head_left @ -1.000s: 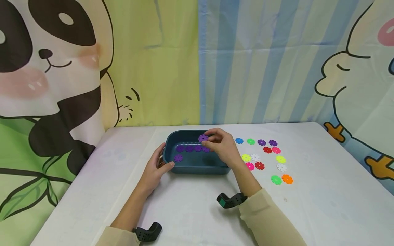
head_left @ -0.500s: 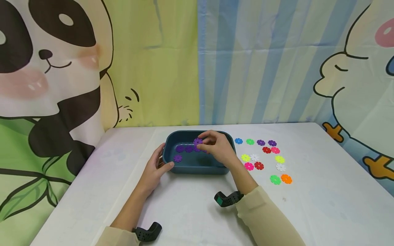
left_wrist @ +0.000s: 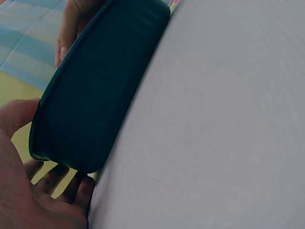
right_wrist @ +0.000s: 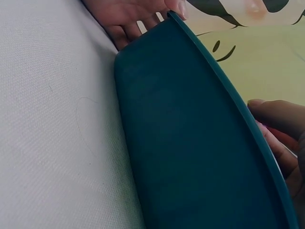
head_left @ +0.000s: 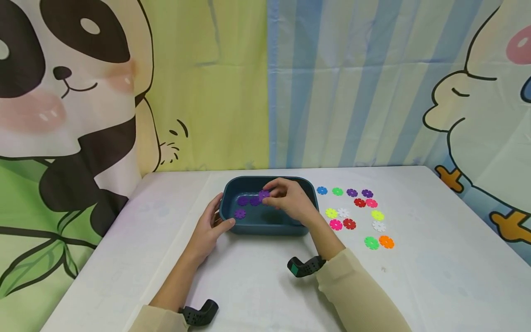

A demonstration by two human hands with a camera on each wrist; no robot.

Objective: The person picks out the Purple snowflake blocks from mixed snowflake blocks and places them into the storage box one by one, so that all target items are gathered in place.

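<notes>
In the head view my right hand [head_left: 288, 198] is over the dark teal plastic bin [head_left: 269, 229] and pinches a purple notched plastic disc [head_left: 263, 195] between thumb and fingers. Other purple discs [head_left: 240, 213] lie on the bin's floor; some in the row are hidden behind the hand. My left hand [head_left: 207, 230] holds the bin's left end, thumb at the rim and fingers along the outer wall. The left wrist view shows this left hand [left_wrist: 33, 186] beside the bin's end wall [left_wrist: 90, 95]. In the right wrist view the bin's wall [right_wrist: 186, 124] hides most of the pinched disc.
Right of the bin, loose notched discs lie on the white table [head_left: 257, 281]: among them a blue disc [head_left: 321, 190], an orange disc [head_left: 386, 242] and a red disc [head_left: 349, 224]. A cartoon-printed curtain [head_left: 207, 92] hangs behind the table.
My right hand has moved left and slightly down over the bin with the purple disc. The left hand and the bin have stayed in place.
</notes>
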